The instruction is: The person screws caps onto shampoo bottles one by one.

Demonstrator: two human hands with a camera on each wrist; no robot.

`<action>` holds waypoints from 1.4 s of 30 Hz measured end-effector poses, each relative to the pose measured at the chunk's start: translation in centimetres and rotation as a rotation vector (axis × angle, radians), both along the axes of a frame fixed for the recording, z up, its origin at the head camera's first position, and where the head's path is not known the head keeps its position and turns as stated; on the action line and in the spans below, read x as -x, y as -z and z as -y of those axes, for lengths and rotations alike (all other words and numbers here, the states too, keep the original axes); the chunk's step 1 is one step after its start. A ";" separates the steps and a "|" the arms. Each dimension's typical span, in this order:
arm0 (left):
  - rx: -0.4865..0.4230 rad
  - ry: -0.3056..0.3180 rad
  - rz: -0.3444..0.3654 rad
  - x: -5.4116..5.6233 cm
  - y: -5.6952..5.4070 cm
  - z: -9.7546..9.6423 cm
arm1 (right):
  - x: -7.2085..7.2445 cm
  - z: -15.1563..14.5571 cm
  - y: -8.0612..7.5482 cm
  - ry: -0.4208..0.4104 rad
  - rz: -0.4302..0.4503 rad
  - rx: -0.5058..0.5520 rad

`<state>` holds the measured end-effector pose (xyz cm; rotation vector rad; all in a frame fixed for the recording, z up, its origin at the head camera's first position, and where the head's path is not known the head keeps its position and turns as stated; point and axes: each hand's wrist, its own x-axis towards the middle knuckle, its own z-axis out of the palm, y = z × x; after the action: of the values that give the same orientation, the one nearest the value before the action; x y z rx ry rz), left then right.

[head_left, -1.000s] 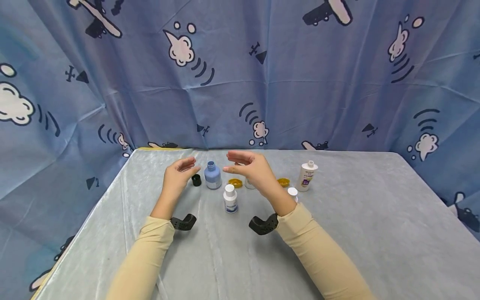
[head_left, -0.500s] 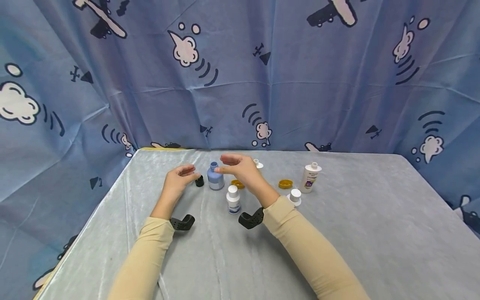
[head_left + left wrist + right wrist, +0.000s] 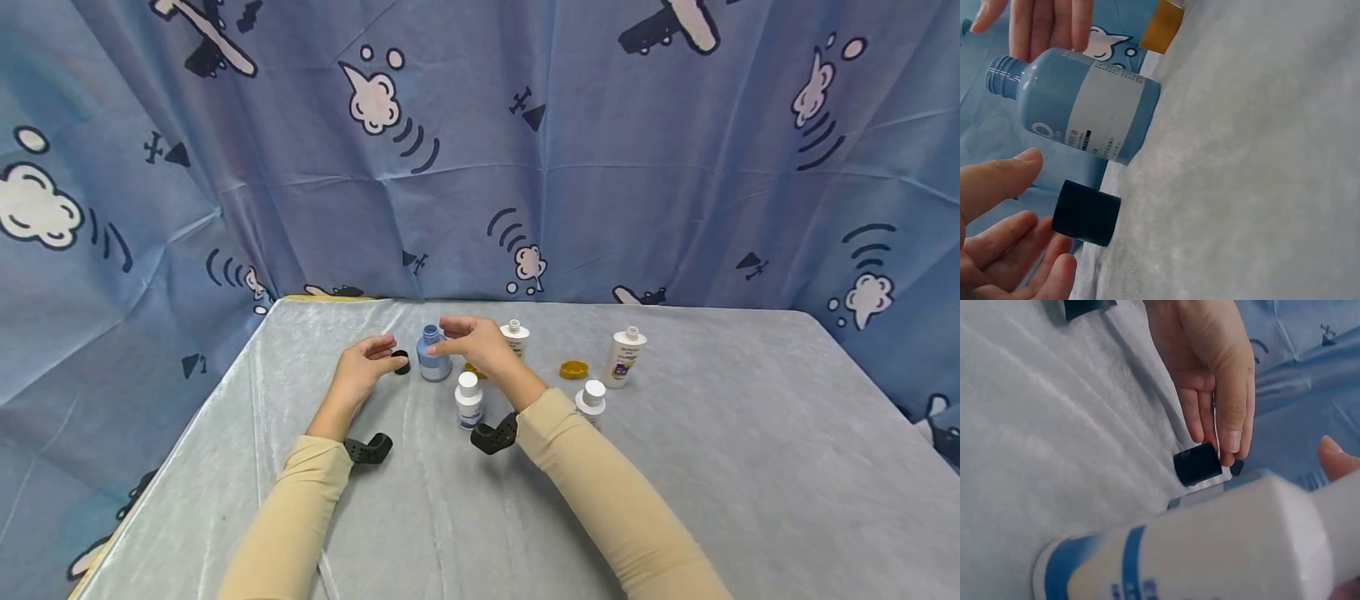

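Note:
A blue bottle [image 3: 433, 367] with a bare threaded neck stands upright near the back of the table. My right hand [image 3: 483, 343] is beside it, the thumb overlapping the bottle in the head view. In the left wrist view the right fingers [image 3: 1050, 25] stretch out behind the bottle's shoulder. Left of the bottle lies a black screw cap [image 3: 1087, 214]. My left hand [image 3: 362, 367] reaches toward that cap, its fingertips right at the cap's edge and its thumb spread apart above. A white bottle with a white cap [image 3: 469, 404] stands nearer, large in the right wrist view.
Behind the right hand stands an uncapped white bottle [image 3: 515, 337]. Farther right are another uncapped bottle [image 3: 624, 357], a yellow cap [image 3: 574, 370] and a white-capped bottle [image 3: 592, 400]. A second yellow cap [image 3: 476, 372] is partly hidden by the right hand. A patterned curtain [image 3: 465, 167] hangs behind.
My right hand has moved left and slightly down to the blue bottle, uncovering the white bottle behind it. My left hand has shifted slightly right, closer to the black cap.

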<state>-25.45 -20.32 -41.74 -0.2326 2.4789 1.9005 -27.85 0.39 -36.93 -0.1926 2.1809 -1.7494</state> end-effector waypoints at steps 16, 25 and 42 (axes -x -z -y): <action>-0.015 -0.010 0.022 0.3 1.2 -0.4 | 1.1 0.3 1.4 -0.031 0.084 -0.025; 0.000 -0.006 0.029 0.3 1.5 -0.8 | 1.2 0.8 2.3 -0.036 0.042 -0.029; 0.012 -0.042 0.018 0.6 1.8 -0.8 | 1.4 1.1 2.9 -0.004 0.060 -0.033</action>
<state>-26.01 -19.50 -43.57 -0.3024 2.4937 1.8907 -29.23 -0.74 -39.80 -0.1344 2.1644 -1.6936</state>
